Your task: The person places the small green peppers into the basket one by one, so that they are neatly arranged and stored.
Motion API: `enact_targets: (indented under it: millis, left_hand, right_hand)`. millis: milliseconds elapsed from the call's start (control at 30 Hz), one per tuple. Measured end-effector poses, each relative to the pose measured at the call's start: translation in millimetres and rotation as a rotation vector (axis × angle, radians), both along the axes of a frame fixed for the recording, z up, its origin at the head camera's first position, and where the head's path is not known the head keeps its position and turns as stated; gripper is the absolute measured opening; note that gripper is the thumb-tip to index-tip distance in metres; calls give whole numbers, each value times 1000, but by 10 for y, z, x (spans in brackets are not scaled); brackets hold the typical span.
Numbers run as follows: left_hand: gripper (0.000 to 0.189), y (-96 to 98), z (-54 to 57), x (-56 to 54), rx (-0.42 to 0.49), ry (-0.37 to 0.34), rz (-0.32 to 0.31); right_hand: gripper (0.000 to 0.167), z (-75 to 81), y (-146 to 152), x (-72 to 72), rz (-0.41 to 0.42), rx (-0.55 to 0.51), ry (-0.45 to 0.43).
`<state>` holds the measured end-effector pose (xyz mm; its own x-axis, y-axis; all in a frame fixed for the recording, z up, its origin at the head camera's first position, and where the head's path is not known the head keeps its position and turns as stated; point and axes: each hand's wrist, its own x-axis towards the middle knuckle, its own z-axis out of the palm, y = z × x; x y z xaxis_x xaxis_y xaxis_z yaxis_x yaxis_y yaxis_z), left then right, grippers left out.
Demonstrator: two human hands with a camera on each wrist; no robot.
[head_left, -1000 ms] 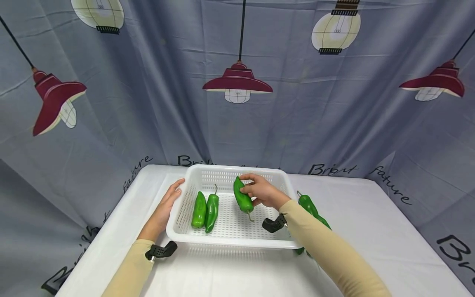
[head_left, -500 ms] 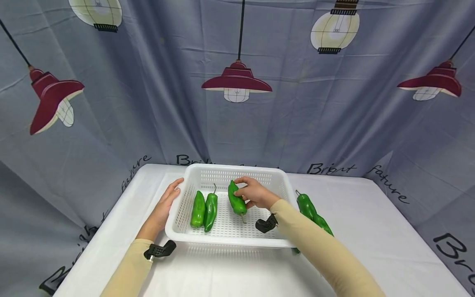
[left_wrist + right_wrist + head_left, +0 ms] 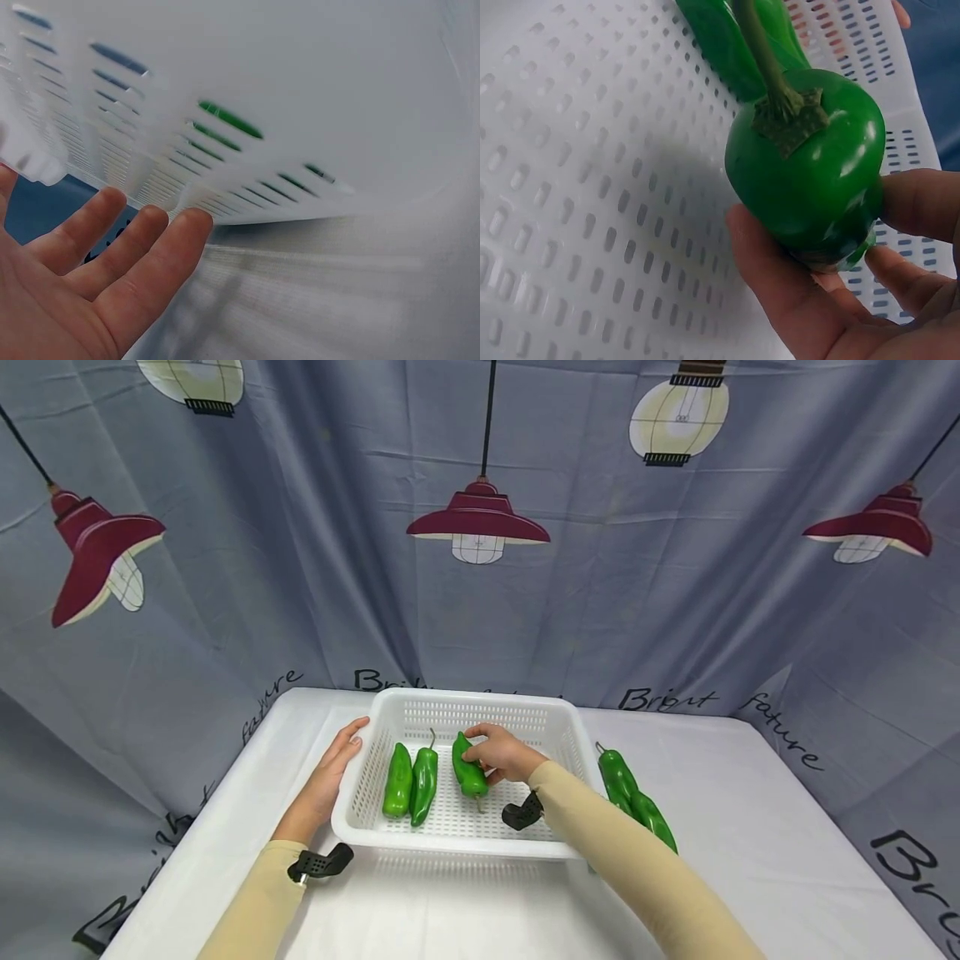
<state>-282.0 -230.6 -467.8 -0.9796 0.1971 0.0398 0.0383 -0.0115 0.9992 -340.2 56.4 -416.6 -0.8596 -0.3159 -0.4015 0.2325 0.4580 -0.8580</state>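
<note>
My right hand [image 3: 504, 755] pinches a green pepper [image 3: 468, 768] inside a white perforated basket [image 3: 465, 846]. In the right wrist view that pepper [image 3: 810, 150] shows its stem end toward the camera, with thumb and fingers around its body. To its left, two more green peppers [image 3: 398, 782] [image 3: 424, 783] lie side by side on the basket floor. My left hand [image 3: 326, 781] is at the basket's left side, its fingers extended near the rim. The left wrist view has the fingers of that hand [image 3: 112, 277] fairly straight beside the slotted basket wall [image 3: 300, 90].
Outside the basket on the right, several green peppers [image 3: 636, 802] lie on the white-covered table [image 3: 750, 827], partly hidden by my right forearm. A grey-blue curtain [image 3: 480, 627] printed with lamps hangs behind the table.
My right hand has carried the pepper left and lower in the basket, closer to the two lying peppers. The left hand has stayed at the basket's left side.
</note>
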Motion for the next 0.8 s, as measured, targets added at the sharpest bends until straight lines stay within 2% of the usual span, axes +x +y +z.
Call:
enact_targets:
  millis: [400,800]
  left_hand:
    - [56,-12,-10,-14,-9,-16,13]
    - [56,-21,1,-12,0,-19,8]
  right_hand:
    - [56,-70,-107,-43,4,14,-31]
    - [54,-104,-210,-42,3,35,-23]
